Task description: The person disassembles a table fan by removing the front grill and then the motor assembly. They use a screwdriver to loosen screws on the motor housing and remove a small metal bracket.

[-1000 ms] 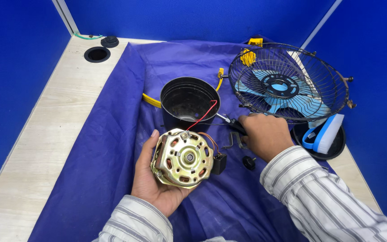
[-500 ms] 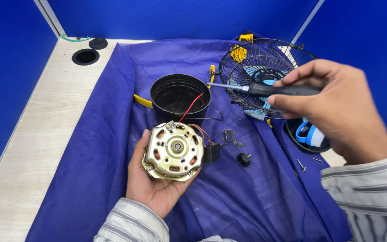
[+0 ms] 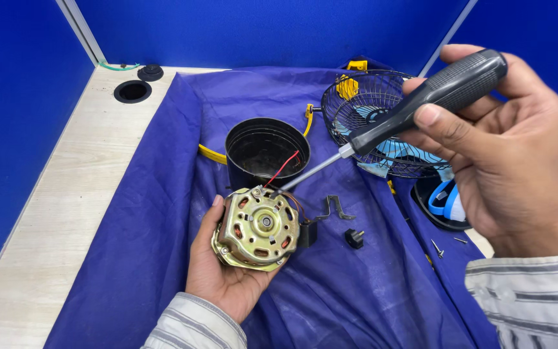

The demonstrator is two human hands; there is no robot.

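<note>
My left hand (image 3: pixel 217 274) cups a round brass-coloured fan motor (image 3: pixel 256 228), its face turned up toward me. Red and dark wires run from the motor to a small black block beside it. My right hand (image 3: pixel 505 148) grips a screwdriver (image 3: pixel 421 106) by its black handle, raised above the cloth. The metal shaft slants down to the left and its tip rests at the motor's upper edge. Just behind the motor stands a black cup-shaped housing (image 3: pixel 267 150) with a yellow strip at its side.
A blue cloth (image 3: pixel 130 245) covers most of the pale wooden table (image 3: pixel 53 194). A wire fan guard with blue blades (image 3: pixel 372 119) lies at the back right. A bent metal bracket (image 3: pixel 334 210), a small black knob (image 3: pixel 354 238) and loose screws (image 3: pixel 438 248) lie on the cloth. Blue partition walls surround the table.
My right hand picked the screwdriver up from the cloth, lifted it toward me, then brought its tip down onto the motor's upper edge. The left hand kept holding the motor.
</note>
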